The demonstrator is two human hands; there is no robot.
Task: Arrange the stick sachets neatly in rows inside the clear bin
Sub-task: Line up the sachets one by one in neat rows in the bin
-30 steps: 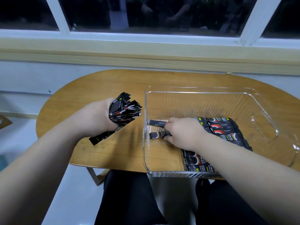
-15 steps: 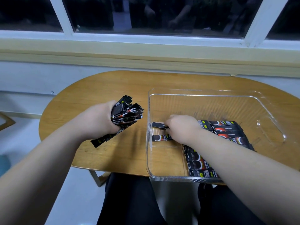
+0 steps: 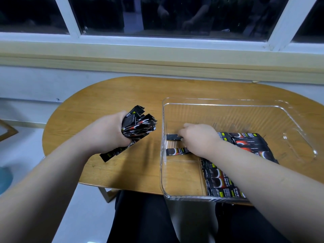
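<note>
My left hand (image 3: 108, 132) grips a thick bundle of black stick sachets (image 3: 136, 127) above the table, just left of the clear bin (image 3: 228, 102). Inside the bin my right hand (image 3: 198, 137) reaches to the left end, its curled fingers pinching the end of one black sachet (image 3: 172, 137) lying flat on the bin floor. A second sachet (image 3: 176, 151) lies parallel just nearer to me, partly under the hand. Rows of sachets (image 3: 252, 142) lie side by side at the bin's middle, and another row of sachets (image 3: 217, 181) runs toward its near wall, partly hidden by my forearm.
The bin stands on the right half of an oval wooden table (image 3: 108, 95) and overhangs its near edge above my lap. A wall with a window sill (image 3: 157, 60) runs behind the table. The bin's far half and right end hold no sachets.
My right hand has shifted slightly away from me inside the bin, staying on the upper sachet. The lower sachet now lies more exposed. The left hand with its bundle has barely moved.
</note>
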